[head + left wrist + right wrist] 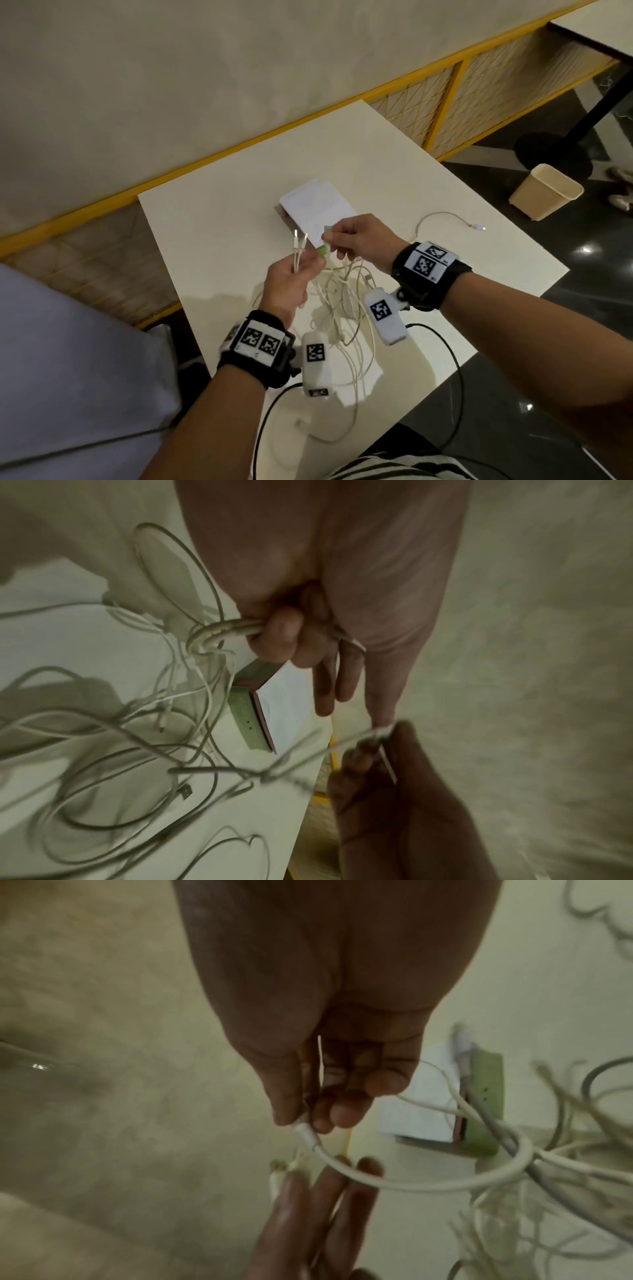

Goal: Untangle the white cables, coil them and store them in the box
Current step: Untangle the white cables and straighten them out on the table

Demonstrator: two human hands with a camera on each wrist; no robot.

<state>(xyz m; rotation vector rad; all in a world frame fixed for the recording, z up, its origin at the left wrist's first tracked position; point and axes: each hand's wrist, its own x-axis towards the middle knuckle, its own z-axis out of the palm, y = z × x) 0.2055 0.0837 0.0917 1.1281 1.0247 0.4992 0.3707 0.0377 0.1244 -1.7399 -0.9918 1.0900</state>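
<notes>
A tangle of white cables [342,308] hangs from both hands above the white table [212,219]. My left hand [301,267] grips a bunch of cable ends, and their plugs [298,240] stick up above its fingers. My right hand [334,240] pinches one cable plug [303,1127] between thumb and fingertips, close to the left hand. Just behind the hands the box [315,212], with a white top and a green side [246,718], lies shut. One more white cable [445,219] lies apart on the table to the right.
The table's near and right edges drop to a dark floor. A beige waste bin [544,192] stands on the floor at the right, near a black table foot [555,154]. A yellow-framed mesh panel [445,102] runs along the wall behind.
</notes>
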